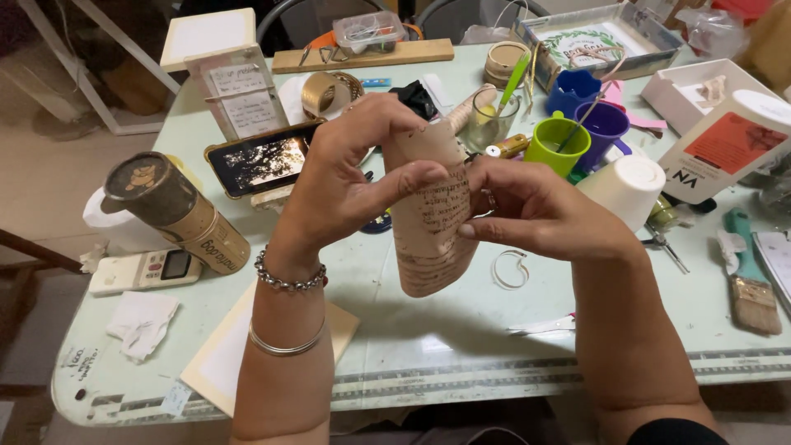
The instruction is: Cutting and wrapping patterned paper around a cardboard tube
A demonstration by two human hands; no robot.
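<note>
A strip of brown paper (430,239) with handwriting on it is held upright above the pale green table (445,330). My left hand (350,177) pinches the paper's top and left edge, thumb pressed on its front. My right hand (535,210) grips its right edge between thumb and fingers. The paper's lower end hangs free and curls slightly. Two metal bracelets circle my left wrist.
A phone (259,161), a cardboard tube (177,210), a remote (144,270) and a wooden board (227,354) lie at left. Green (556,144) and purple (606,124) cups, an upturned white cup (626,188), a glue bottle (721,148) and a paintbrush (750,276) crowd the right.
</note>
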